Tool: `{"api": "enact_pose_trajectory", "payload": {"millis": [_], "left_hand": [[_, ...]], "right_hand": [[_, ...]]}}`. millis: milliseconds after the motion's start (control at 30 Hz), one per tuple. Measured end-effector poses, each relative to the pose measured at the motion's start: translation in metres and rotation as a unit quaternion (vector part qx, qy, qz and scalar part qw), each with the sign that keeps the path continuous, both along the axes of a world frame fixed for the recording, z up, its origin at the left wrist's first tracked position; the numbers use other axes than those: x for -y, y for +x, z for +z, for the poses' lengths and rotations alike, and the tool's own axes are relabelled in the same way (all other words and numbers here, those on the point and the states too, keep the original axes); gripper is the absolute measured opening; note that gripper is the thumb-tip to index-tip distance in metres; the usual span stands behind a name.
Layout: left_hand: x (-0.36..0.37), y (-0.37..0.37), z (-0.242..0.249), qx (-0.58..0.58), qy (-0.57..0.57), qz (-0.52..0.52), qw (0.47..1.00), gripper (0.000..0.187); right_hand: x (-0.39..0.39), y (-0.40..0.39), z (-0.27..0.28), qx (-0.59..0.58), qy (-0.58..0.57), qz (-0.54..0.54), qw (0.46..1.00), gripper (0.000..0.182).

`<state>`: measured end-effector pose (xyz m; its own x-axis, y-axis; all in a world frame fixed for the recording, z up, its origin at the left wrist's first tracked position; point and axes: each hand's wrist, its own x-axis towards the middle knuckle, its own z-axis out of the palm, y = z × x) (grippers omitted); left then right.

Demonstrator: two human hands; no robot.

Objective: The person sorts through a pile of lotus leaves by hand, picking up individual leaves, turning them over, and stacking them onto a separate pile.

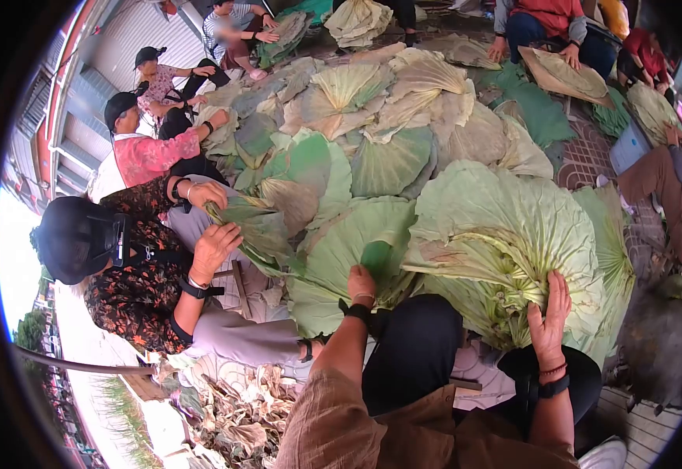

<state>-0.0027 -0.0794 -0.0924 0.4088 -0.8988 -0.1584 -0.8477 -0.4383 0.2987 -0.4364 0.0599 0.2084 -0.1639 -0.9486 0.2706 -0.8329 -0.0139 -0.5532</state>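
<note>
A large green lotus leaf (341,242) spreads in front of my left knee. My left hand (361,286) is closed at its near side, gripping it, with the fingertips partly hidden. On and above my lap lies a stack of pale green lotus leaves (505,211), its ribs and stem bases gathered near the right. My right hand (549,319) lies against those gathered bases, fingers stretched out and thumb apart. Another lotus leaf (610,258) shows beneath the stack's right side.
A broad heap of dried lotus leaves (357,117) fills the ground ahead. Close on my left, a person in a black cap (75,238) handles a folded leaf (251,227). Several people sit around the heap. Shrivelled brown leaves (239,414) lie at lower left.
</note>
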Motion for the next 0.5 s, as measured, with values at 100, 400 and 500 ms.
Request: {"api": "enact_pose_trajectory", "payload": {"millis": [100, 400, 500], "left_hand": [[0.012, 0.080, -0.098, 0.197, 0.003, -0.061, 0.978, 0.019], [-0.020, -0.069, 0.094, -0.173, -0.151, -0.035, 0.973, 0.032], [-0.018, -0.061, 0.050, -0.211, -0.086, -0.266, 0.937, 0.038]], "right_hand": [[0.000, -0.001, 0.002, -0.019, 0.012, 0.003, 1.000, 0.066], [0.000, 0.001, 0.003, -0.027, 0.007, 0.002, 1.000, 0.066], [-0.001, 0.001, 0.005, -0.025, 0.009, -0.001, 1.000, 0.066]]}}
